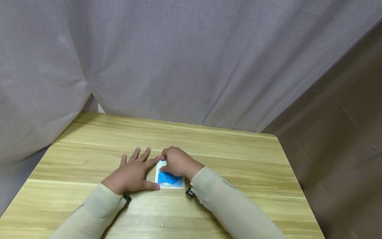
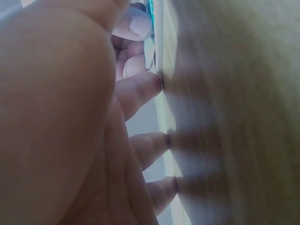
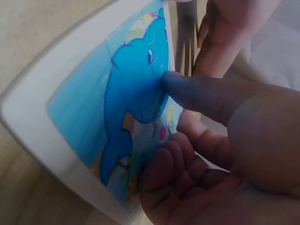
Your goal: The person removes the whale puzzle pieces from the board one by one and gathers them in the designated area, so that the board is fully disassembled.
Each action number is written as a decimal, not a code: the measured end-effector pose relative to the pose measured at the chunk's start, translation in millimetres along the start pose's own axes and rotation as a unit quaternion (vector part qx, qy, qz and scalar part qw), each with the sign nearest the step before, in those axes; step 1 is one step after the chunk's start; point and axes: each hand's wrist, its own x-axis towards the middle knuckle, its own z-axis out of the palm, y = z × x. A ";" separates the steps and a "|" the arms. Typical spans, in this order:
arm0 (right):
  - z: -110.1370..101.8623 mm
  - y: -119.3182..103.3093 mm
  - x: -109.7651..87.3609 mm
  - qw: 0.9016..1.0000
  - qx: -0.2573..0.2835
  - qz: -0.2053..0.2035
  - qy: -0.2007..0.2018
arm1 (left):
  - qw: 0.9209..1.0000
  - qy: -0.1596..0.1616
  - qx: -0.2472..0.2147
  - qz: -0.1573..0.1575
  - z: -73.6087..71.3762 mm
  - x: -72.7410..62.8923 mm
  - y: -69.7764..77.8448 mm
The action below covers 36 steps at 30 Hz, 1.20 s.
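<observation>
A small jigsaw puzzle with a white frame and a blue dolphin picture lies flat on the table. My left hand is spread at its left side, with index fingertip and thumb tip touching the frame's two left corners. My right hand reaches over the puzzle's upper part. In the right wrist view its thumb presses on the dolphin and its other fingers curl in by the picture's edge. Between them a light-blue puzzle piece tilts up, seen edge-on in the left wrist view; the fingers hide much of it.
The wooden table has light grain and a rounded far right corner. A grey curtain hangs along its back and left, and a brown cloth drapes at the right. Both forearms wear pale sleeves, with dark wrist straps.
</observation>
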 end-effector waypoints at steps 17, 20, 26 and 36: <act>19.3 19.1 -21.4 0.990 0.078 -0.082 0.081 | 1.000 -0.008 -0.013 -0.004 -0.3 0.9 3.9; 19.9 24.1 -22.1 0.984 0.136 -0.070 0.096 | 1.000 -0.009 -0.017 -0.007 -2.3 0.0 4.4; 16.5 31.7 -26.0 0.968 0.234 -0.031 0.084 | 0.999 -0.017 -0.023 -0.014 -2.1 -2.5 4.0; 6.9 58.3 -33.8 0.962 0.248 -0.024 0.111 | 1.000 -0.013 -0.019 -0.012 -2.2 -3.0 5.1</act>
